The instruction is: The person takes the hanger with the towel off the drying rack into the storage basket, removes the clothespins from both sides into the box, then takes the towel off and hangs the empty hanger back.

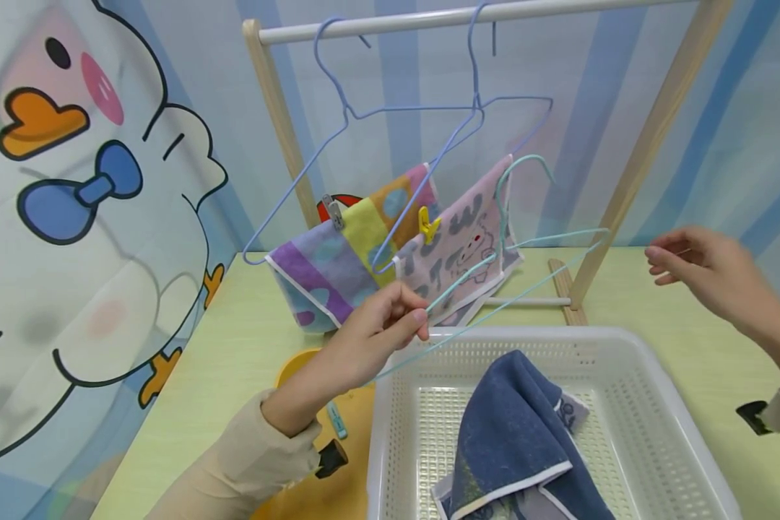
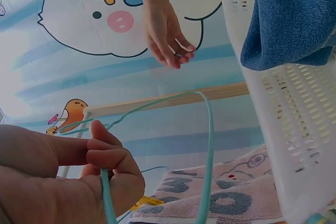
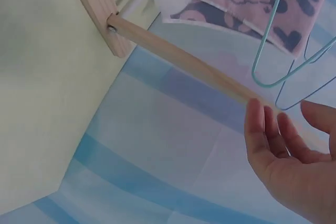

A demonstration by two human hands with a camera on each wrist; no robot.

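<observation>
My left hand (image 1: 380, 332) pinches a mint-green wire hanger (image 1: 552, 236) by one side, above the near left edge of a white plastic basket (image 1: 630, 339). The hanger's hook points up and its far end reaches toward the rack's right post. My right hand (image 1: 705, 271) is apart from the hanger, to its right, with relaxed fingers and nothing in them; the right wrist view shows the hand (image 3: 294, 150) near the hanger's rounded corner (image 3: 265, 80). Inside the basket lies a crumpled dark blue towel (image 1: 513, 419) with white edging.
A rack with a white rail (image 1: 416, 22) holds two blue hangers. A checkered towel (image 1: 338, 253) with a grey clip (image 1: 333, 211) and a pink towel (image 1: 455, 253) with a yellow clip (image 1: 427, 225) hang there. A yellow container (image 1: 295, 365) and teal clip (image 1: 336, 420) are left of the basket.
</observation>
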